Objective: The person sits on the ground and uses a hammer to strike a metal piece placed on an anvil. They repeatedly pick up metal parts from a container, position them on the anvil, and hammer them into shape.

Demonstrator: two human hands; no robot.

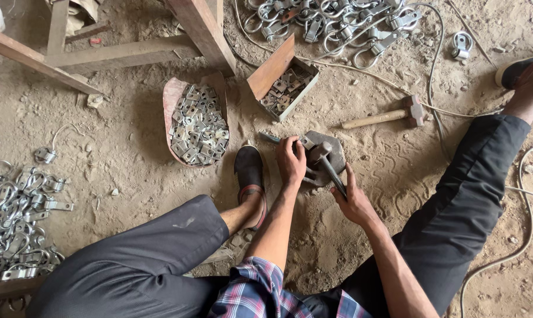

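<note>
Head view: left hand (290, 163) pinches a small metal plate (307, 142) flat on the iron block (332, 154) on the dirt floor (125, 135), steadying it, while right hand (353, 200) grips a hammer (327, 162) over it.

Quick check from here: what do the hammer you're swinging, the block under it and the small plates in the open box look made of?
Hammer in the right hand: dull grey, probably steel, head and handle alike. Block under it: dark, rough metal, likely iron or steel. Small plates: bright silvery sheen, seemingly plated steel. Open box: brown, looks like cardboard.
</note>
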